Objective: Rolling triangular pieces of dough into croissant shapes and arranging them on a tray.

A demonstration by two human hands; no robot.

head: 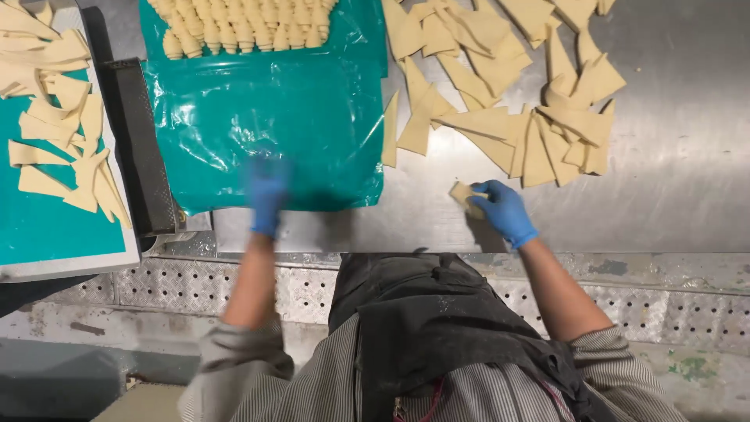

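On the steel desk [672,180], just below the heap of dough triangles [508,117], the right hand [504,209] curls its fingers [486,190] around a small dough piece [466,197]. Over the teal sheet [312,117], the blurred left hand [266,195] hangs; I cannot tell its fingers' state.

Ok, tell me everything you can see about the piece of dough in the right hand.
The dough piece is pale tan, soft-looking and partly rolled into a stubby wedge. It lies low on the steel table, just below the heap of flat dough triangles and apart from them. The blue-gloved right hand grips it from the right, fingers curled over its edge.
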